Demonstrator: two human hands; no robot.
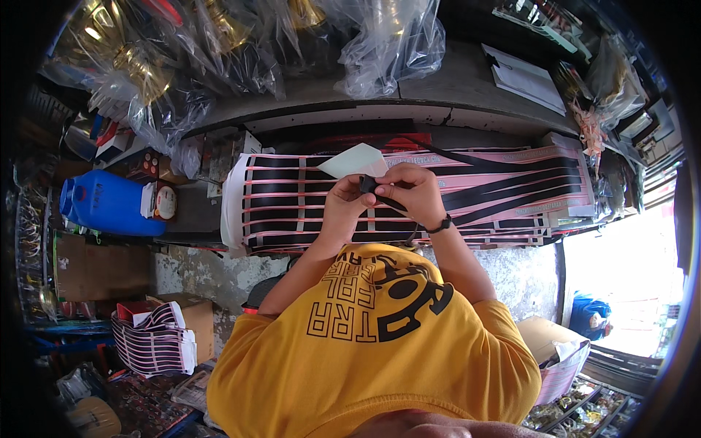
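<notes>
The person's left hand (343, 206) and right hand (410, 193) meet at the centre of the view, both pinched shut on a small black strap piece (369, 184) held between their fingertips. A pale card (354, 160) stands just beyond the fingers at 12 o'clock of the hands; which hand grips it cannot be told. Beneath, a pink-and-black striped sheet (511, 193) lies over the bench edge. A blue jug (106, 203) stands at 9 o'clock, well apart.
</notes>
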